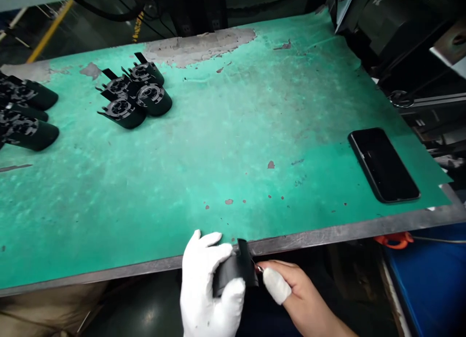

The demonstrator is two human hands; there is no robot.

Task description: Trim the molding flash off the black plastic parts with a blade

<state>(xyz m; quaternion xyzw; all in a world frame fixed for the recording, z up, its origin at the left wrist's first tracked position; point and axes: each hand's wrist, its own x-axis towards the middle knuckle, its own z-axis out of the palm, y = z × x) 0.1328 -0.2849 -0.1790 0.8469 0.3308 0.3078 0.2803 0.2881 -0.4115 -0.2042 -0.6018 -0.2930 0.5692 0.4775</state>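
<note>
In a white glove, my left hand (207,288) wraps round a black cylindrical plastic part (233,271) at the table's front edge. A flat tab on that part points up. My right hand (293,288) is bare except for a white cover on the thumb. Between its thumb and forefinger it pinches a small shiny metal tool (258,268), whose tip is against or very close to the part's right side. Most of the tool is hidden, so its exact kind cannot be told.
Similar black cylindrical parts (136,96) stand grouped at the back left, with several more (27,113) at the left edge. A black phone (385,164) lies on the right of the worn green table mat (236,128). Below the edge are an orange handle (395,240) and a blue surface (433,278).
</note>
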